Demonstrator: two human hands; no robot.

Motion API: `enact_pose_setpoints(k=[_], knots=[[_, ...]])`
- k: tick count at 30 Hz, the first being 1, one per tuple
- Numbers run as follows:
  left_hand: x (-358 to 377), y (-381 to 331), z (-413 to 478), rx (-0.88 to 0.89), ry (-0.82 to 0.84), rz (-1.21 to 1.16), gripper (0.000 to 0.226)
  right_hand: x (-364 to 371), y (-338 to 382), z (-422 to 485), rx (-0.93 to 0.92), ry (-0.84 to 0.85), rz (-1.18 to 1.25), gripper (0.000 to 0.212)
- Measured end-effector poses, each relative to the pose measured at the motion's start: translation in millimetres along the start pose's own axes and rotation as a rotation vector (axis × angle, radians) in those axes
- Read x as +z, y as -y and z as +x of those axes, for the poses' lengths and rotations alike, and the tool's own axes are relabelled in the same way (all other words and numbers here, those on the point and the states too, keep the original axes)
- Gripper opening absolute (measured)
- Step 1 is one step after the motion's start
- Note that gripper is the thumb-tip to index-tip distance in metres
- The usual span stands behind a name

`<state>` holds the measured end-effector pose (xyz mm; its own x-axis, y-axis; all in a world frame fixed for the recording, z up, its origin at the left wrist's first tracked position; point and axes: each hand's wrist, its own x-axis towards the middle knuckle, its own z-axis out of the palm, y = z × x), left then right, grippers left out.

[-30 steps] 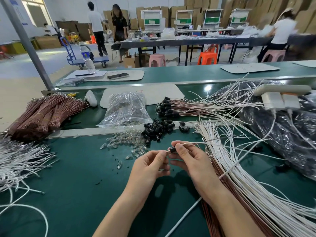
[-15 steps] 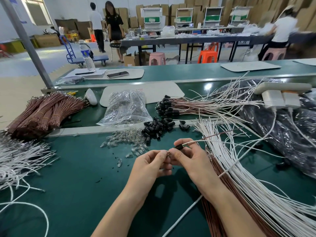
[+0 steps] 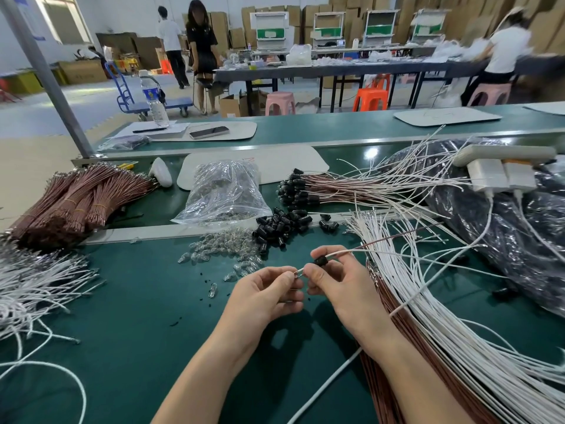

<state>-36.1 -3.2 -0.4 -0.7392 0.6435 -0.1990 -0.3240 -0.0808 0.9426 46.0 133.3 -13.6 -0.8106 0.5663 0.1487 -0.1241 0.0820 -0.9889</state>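
1. Black socket [image 3: 321,261] on a white wire [image 3: 347,254]: pinched between thumb and forefinger of the right hand [image 3: 339,289], just above the middle of the tabletop [image 3: 122,332].
2. Left hand [image 3: 269,296]: fingers curled, pinching the wire's tip [image 3: 299,272] just beside the socket.
3. Judged mid-cycle: socket threaded on, not yet seated over the tip. Bulb fitted or not: cannot tell.
4. Done so far: a stack of finished leads [image 3: 298,191] beyond the loose sockets [image 3: 282,228].
5. Left to do: loose glass bulbs [image 3: 223,250] and a large bundle of white wires [image 3: 428,301] on the right. Expect many more units.
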Motion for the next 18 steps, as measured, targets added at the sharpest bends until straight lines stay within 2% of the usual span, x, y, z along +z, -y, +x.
enact_pose_setpoints(k=[7,10,13,18], knots=[[-5.0,0.7,-0.6,-0.016,0.038,-0.002,0.016,-1.5,0.3,0.9,0.017,0.013,-0.03,0.033],[-3.7,1.7,-0.6,0.027,0.034,0.035,0.015,-0.7,0.4,1.0,0.049,0.019,0.056,0.035],[-1.8,3.9,-1.1,0.097,0.013,0.118,0.013,0.1,1.2,0.6,0.095,0.031,0.155,0.034],[-1.7,4.7,-2.2,0.136,0.016,0.196,0.012,-0.4,3.2,-0.3,0.107,0.046,0.165,0.027]])
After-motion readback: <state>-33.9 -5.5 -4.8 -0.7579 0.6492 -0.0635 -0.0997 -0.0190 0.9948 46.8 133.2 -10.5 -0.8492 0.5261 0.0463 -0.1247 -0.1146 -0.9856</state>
